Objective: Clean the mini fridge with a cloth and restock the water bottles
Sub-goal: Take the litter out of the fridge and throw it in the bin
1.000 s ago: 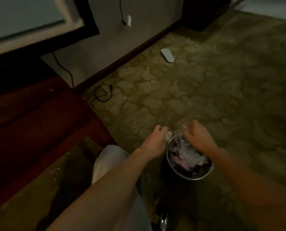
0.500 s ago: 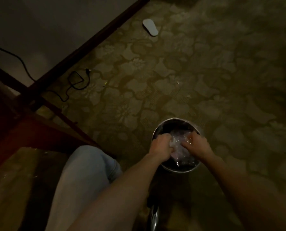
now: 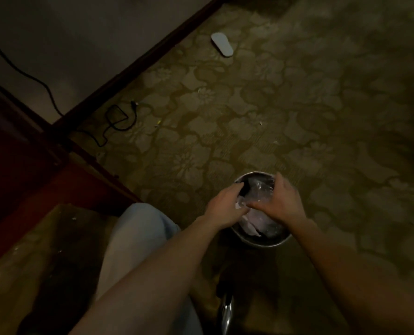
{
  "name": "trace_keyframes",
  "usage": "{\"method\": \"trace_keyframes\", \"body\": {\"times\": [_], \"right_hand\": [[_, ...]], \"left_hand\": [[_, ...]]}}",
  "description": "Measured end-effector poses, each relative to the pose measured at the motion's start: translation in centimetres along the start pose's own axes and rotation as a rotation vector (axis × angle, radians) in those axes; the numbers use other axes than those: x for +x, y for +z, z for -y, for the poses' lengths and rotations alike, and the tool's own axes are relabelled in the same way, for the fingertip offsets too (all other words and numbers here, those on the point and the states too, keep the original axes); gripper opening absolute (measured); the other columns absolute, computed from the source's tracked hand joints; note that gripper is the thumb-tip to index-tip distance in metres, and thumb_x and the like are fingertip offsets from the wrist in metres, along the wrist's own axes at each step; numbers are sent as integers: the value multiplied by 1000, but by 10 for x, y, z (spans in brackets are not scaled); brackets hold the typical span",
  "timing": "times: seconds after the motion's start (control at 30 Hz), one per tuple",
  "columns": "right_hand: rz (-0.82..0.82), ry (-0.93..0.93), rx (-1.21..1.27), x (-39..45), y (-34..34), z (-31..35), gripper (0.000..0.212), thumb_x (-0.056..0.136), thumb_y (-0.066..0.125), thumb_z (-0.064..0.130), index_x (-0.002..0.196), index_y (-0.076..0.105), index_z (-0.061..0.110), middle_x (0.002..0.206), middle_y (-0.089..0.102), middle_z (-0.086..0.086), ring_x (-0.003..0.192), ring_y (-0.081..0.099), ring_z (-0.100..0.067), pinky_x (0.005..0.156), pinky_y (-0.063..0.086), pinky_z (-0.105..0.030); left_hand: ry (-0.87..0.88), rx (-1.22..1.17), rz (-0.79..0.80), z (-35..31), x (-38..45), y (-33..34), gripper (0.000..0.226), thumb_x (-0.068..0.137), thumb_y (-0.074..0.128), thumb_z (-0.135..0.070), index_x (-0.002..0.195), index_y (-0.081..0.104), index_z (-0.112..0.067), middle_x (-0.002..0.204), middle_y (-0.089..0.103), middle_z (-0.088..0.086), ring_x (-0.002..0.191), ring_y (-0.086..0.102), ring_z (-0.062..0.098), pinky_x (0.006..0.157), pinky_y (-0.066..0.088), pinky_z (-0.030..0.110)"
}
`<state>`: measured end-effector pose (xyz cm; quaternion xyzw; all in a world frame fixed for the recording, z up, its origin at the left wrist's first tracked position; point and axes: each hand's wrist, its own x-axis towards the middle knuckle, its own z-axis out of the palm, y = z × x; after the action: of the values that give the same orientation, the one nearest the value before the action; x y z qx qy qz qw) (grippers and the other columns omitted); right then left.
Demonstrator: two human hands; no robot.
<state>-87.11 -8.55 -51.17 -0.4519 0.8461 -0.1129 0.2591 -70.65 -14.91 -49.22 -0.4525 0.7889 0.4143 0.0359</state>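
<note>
Both hands are over a small round metal bin [image 3: 261,241] on patterned carpet [image 3: 273,105]. The left hand [image 3: 225,209] has its fingers curled round crumpled white paper [image 3: 240,204] at the bin's near-left rim. The right hand [image 3: 282,201] lies palm-down on clear plastic [image 3: 259,187] and pale rubbish [image 3: 251,221] inside; whether it grips any of it cannot be told. Neither fridge, cloth nor bottles are in view.

Beyond and right of the hands the carpet lies bare. Left of the left hand are a bent knee in pale trousers [image 3: 138,228] and a dark red cabinet [image 3: 20,170]. Far ahead-left, a black cable [image 3: 119,122] lies along the skirting board [image 3: 138,66], and a white slipper [image 3: 221,44] lies well ahead.
</note>
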Motion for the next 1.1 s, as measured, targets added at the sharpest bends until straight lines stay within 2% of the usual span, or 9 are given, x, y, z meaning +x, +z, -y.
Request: {"method": "trace_keyframes", "body": {"times": [0.13,0.27,0.43,0.57,0.7,0.87,0.97,1.1], "right_hand": [[-50,-74,-53,-14,-18,20,130,61,69,79,154,4,17,161,17,-7,148,18,-27,117,20,-56],[-80,-130,-97,-32,-32,37,120,67,58,84,155,6,20,163,13,-6,148,15,-28,117,19,-57],[-107,-108,-145,-55,-48,58,95,82,46,77,154,17,21,162,13,-8,149,12,-31,118,14,-56],[-178,-150,-133,-71,-61,77,68,94,45,58,147,34,17,156,31,-10,144,27,-30,116,23,-55],[-205,-221,-99,-82,-72,102,53,98,45,50,139,44,17,141,49,-7,130,45,-26,108,37,-52],[-206,-338,-105,-98,-85,140,37,99,47,39,126,52,15,117,61,-6,106,56,-22,91,49,-42],[-204,-444,-107,-110,-96,169,31,98,50,34,122,54,16,105,64,-6,90,57,-19,77,49,-33],[-227,-539,-99,-128,-115,220,29,96,55,33,122,57,20,109,68,-5,99,63,-27,77,50,-33]], "left_hand": [[79,-5,-93,-7,-23,-24,57,87,68,-33,140,46,-27,136,55,-4,123,52,14,100,46,37],[95,24,-147,-7,-46,-44,55,91,65,-28,141,45,-22,141,50,-1,129,47,16,98,35,26],[93,62,-195,-3,-80,-70,55,94,62,-29,145,41,-23,147,45,-2,134,41,15,105,36,31],[112,90,-230,0,-100,-91,49,95,60,-27,141,45,-21,142,49,-2,130,45,17,100,38,28],[113,107,-273,2,-118,-109,46,96,59,-29,139,47,-21,140,52,-1,128,49,16,102,42,32],[112,141,-343,1,-143,-139,40,96,57,-31,135,51,-22,137,54,-2,125,50,17,102,44,36],[130,158,-382,0,-163,-161,36,96,57,-30,131,55,-22,132,57,-3,122,53,16,100,46,36],[183,186,-461,-6,-201,-197,33,96,56,-30,128,58,-21,130,60,-2,120,55,15,99,47,36]]}}
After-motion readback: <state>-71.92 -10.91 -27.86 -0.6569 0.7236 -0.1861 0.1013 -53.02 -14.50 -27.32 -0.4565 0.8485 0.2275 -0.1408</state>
